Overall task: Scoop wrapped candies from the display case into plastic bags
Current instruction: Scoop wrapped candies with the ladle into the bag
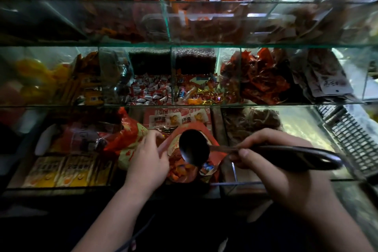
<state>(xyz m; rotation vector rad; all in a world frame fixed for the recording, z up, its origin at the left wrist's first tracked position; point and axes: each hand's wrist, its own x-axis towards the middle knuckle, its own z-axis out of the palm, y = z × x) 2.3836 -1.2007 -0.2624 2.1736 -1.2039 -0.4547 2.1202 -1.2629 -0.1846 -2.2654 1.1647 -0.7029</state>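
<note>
My right hand (276,161) grips the black ladle (194,146), bowl over the red plastic bag (182,172); my left hand (147,159) pinches the bag's left rim. Beyond the bag, wrapped candies (152,92) lie in the display case (266,105).

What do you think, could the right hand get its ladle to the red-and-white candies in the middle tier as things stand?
Probably yes. The right hand grips the ladle over the bag, and the candies lie beyond; the way looks open from above, with only the glass front to clear.
</note>
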